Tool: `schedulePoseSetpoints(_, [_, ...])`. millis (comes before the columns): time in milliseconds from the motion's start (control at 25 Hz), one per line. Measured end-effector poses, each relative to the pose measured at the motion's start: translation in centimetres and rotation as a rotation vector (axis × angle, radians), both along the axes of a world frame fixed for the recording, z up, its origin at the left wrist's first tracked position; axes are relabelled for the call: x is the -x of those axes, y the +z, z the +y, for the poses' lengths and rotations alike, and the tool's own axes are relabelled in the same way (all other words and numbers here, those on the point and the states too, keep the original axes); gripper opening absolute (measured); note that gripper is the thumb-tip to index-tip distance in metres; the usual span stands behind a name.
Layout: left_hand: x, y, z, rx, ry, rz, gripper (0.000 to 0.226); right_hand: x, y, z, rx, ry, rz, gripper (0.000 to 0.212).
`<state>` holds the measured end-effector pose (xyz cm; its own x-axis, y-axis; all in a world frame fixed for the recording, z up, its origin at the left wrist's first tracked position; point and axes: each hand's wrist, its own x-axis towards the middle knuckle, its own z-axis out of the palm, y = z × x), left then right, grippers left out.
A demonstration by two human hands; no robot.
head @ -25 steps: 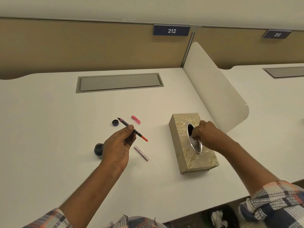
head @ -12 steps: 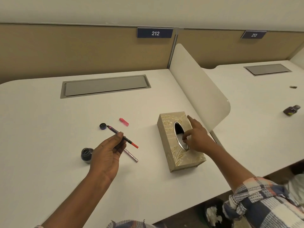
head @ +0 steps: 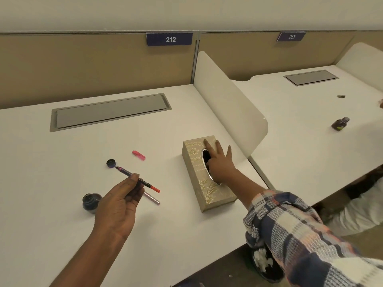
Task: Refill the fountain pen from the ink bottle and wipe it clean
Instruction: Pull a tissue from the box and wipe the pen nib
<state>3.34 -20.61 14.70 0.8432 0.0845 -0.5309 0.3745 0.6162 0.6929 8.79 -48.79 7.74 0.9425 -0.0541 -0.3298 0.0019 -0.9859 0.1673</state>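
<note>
The left hand (head: 122, 201) pinches the slim dark fountain pen with a red end (head: 132, 176) in thumb and fingertips, clear of the white surface (head: 62, 162), likely to keep ink off. The open dark glass ink bottle (head: 91, 202) stands just left. The right hand (head: 217, 162) lies spread, fingers straight, on the gold patterned tissue box (head: 207, 193), one finger in its slot, probably seeking a wipe.

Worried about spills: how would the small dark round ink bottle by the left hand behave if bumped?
The small dark round ink bottle looks squat and wide-based, so it would probably slide rather than tip. Its black round cap lies apart on the white desk, so a knock might slosh ink out.
</note>
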Motion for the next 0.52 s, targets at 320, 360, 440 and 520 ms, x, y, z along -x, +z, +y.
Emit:
schedulePoseSetpoints(320, [0.3,-0.7,-1.0,0.071,-0.013,0.045,0.005,0.0,0.5,0.4,0.031,-0.020,-0.002,0.011])
schedulePoseSetpoints(360, [0.4,-0.7,-1.0,0.082,-0.014,0.048,0.005,0.0,0.6,0.4,0.033,-0.018,-0.010,0.012])
schedulePoseSetpoints(440, [0.8,-1.0,-0.9,0.112,-0.008,0.056,0.007,0.0,0.7,0.6,0.048,-0.007,-0.027,0.014])
schedulePoseSetpoints(520, [1.1,-1.5,-0.7,0.122,-0.001,0.069,0.012,0.0,0.5,0.7,0.060,-0.006,-0.027,0.015])
